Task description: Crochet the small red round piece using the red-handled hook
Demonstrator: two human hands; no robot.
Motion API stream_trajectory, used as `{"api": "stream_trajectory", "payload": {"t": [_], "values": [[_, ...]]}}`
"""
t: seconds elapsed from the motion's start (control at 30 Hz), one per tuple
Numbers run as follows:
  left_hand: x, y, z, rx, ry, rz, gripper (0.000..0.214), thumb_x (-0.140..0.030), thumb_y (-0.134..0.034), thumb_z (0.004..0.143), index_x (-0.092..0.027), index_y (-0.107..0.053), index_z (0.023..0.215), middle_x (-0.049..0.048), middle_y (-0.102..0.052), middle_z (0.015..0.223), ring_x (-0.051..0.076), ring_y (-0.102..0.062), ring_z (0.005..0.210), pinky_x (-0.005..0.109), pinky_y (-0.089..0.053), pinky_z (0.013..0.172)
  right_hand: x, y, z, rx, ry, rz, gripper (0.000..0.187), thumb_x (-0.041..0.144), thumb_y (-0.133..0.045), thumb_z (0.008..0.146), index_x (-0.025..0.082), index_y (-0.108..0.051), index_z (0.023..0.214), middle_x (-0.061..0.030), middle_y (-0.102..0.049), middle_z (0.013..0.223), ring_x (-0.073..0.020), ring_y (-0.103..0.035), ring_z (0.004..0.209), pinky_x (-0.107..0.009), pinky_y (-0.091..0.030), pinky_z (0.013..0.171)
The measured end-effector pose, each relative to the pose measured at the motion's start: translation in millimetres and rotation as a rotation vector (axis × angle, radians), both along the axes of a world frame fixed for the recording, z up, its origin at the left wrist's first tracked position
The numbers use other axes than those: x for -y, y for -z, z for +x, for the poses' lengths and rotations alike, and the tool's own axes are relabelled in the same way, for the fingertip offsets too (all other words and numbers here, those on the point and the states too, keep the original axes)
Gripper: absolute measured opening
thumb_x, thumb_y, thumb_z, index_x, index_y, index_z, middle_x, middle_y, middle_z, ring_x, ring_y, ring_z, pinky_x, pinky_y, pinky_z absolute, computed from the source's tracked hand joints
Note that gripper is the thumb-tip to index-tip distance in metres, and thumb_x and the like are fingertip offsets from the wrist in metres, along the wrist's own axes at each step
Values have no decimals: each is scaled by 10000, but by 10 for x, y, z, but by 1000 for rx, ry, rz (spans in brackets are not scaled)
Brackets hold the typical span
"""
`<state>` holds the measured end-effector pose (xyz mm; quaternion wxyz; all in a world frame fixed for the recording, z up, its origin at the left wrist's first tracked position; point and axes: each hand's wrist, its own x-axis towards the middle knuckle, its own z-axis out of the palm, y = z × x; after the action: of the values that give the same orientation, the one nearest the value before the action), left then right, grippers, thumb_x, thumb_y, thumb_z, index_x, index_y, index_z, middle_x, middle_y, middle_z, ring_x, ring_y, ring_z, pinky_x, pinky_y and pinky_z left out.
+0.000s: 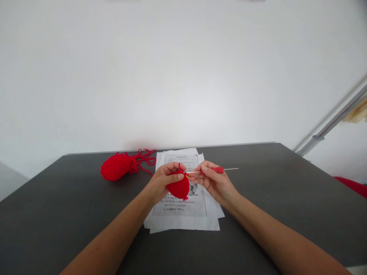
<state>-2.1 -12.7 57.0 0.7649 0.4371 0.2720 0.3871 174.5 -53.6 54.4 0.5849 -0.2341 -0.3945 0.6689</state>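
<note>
A small red crocheted piece (179, 188) is held above the printed sheets (183, 223), pinched between the thumb and fingers of the left hand (163, 181). A crochet hook (212, 170) with a red handle is gripped by the closed fingers of the right hand (212, 183); its metal shaft is pointed leftward into the upper edge of the crocheted piece, while the other metal end is seen projecting to the right of the hand. A strand of red yarn (143, 162) is led from the piece across the dark grey table (57, 198) to a red yarn ball (117, 167), which is lying left of the sheets, well apart from both hands. A white wall (183, 68) is seen behind the table.
</note>
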Motion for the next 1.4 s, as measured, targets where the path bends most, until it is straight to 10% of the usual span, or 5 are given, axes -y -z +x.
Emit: {"api": "stream_trajectory", "payload": {"t": [0.37,0.63,1.07,1.4], "values": [[-17,-24,-15,-41,-38,-20,278,-169,-808,569,-134,-704,824,29,-704,712,107,-612,582,201,-440,559,71,64,22,527,388,454,70,252,-631,834,210,-684,852,-48,-726,870,-173,-686,786,-319,-566,743],[-22,-47,-37,-137,67,8,383,-170,-807,558,-152,-717,930,25,-701,730,112,-609,612,214,-433,586,8,75,94,806,375,817,122,151,-608,835,221,-675,910,-75,-679,975,-180,-644,924,-336,-533,820],[-41,-20,-67,-336,5,253,355,-231,-743,657,-172,-703,1005,54,-714,867,190,-628,798,302,-460,749,10,119,73,682,308,525,83,254,-609,846,217,-682,860,-60,-697,892,-191,-653,873,-353,-518,803],[-9,6,1,-266,-7,211,469,-217,-762,641,-181,-658,1097,-32,-575,697,96,-535,643,235,-402,640,8,97,35,727,356,590,67,226,-595,851,222,-661,847,-41,-671,860,-170,-629,820,-322,-494,770]]}}
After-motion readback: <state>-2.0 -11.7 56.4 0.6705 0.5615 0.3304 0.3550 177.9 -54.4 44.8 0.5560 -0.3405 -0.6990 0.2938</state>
